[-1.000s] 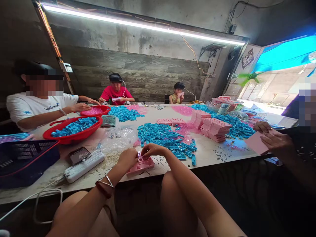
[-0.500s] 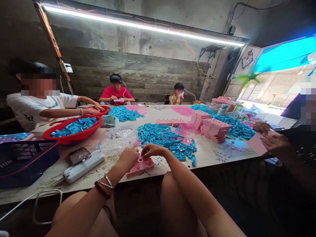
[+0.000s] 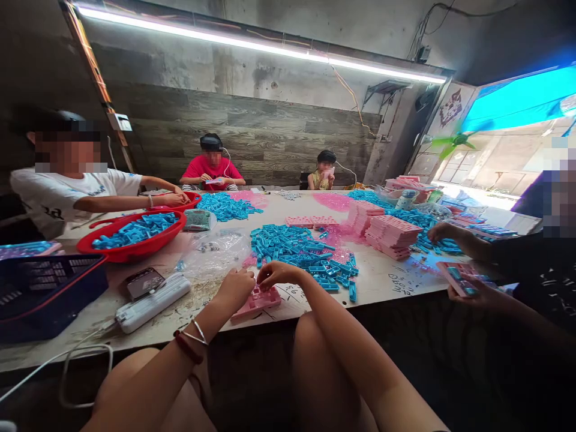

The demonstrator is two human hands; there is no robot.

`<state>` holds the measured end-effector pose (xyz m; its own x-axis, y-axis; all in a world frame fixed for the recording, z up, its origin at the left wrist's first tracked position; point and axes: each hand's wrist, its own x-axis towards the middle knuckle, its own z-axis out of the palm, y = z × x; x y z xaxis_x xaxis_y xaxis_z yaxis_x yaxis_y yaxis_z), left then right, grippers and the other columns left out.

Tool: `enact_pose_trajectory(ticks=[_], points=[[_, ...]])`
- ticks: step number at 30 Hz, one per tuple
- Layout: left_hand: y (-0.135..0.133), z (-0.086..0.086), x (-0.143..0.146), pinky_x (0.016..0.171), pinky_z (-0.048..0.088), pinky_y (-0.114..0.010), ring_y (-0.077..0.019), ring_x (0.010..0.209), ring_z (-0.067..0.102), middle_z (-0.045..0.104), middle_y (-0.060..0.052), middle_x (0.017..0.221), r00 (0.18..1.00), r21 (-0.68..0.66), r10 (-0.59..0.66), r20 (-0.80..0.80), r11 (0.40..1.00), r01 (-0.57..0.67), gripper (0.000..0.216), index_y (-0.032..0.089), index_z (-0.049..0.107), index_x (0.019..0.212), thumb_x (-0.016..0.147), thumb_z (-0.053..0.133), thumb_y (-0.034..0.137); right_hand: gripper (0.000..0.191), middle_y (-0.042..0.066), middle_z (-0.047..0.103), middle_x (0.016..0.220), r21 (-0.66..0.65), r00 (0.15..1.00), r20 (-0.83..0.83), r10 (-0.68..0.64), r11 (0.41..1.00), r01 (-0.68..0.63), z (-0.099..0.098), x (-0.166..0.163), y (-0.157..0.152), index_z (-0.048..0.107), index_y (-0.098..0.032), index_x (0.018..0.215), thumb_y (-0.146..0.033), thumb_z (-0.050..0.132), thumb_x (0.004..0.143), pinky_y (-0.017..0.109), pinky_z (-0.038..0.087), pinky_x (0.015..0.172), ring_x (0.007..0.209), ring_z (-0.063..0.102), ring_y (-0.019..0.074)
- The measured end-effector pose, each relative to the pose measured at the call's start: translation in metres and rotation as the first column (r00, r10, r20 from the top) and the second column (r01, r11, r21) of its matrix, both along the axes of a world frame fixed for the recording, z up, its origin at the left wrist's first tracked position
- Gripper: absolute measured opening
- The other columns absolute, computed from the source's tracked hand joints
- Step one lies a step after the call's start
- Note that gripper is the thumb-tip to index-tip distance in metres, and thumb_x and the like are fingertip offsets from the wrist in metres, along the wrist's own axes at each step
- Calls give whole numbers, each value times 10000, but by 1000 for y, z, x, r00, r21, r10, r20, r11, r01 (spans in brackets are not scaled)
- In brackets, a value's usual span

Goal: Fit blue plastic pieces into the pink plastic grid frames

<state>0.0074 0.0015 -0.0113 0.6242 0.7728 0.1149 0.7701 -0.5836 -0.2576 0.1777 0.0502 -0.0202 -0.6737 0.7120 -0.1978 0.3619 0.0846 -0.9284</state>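
A pink plastic tray (image 3: 257,305) with moulded recesses lies at the table's near edge, right beneath both hands. My left hand (image 3: 239,287) is closed over the tray's left side, its fingertips pinched on something too small to make out. Opposite it, my right hand (image 3: 279,273) curves down over the tray with thumb and fingers drawn together. What those fingers hold, if anything, is hidden. Just beyond my hands spreads a heap of blue plastic pieces (image 3: 288,246), with small clear pink pieces (image 3: 344,240) scattered beside it.
Stacked pink trays (image 3: 393,235) stand to the right. Leftward are a red basket (image 3: 130,255) of blue pieces, a dark blue basket (image 3: 49,300), a white power strip (image 3: 153,303) and a clear plastic bag (image 3: 216,255). Co-workers sit around the table; one (image 3: 535,264) is close at right.
My hands stay nearly still over the pink tray. The co-worker at right has turned a pink tray over, showing blue pieces, and reaches one hand toward the blue heap.
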Motion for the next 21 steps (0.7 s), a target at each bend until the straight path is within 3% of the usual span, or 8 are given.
enact_pose_trajectory(ticks=[10,14,21], points=[[0,6,-6,709,433,-297,-215,829,604,652,-97,855,994,-97,71,79,993,-63,208,155,657,825,808,453,194,235,26,634,675,51,1000,22,1,999,-2,0,-1,0,636,-86,788,-216,703,603,211,486,610,617,602,100],[3,7,-15,689,429,-264,-193,831,600,657,-52,877,981,-179,120,154,980,-92,132,206,634,824,742,535,233,216,22,630,674,179,998,45,-32,983,24,-2,-4,3,635,-93,799,-179,691,608,200,467,580,623,596,103],[4,9,-21,698,432,-255,-195,875,583,623,-48,946,971,-241,198,133,957,-162,180,212,599,869,695,557,227,170,39,639,701,411,992,118,-54,912,1,-1,-14,-1,650,-84,791,-142,650,631,194,446,577,644,586,110]])
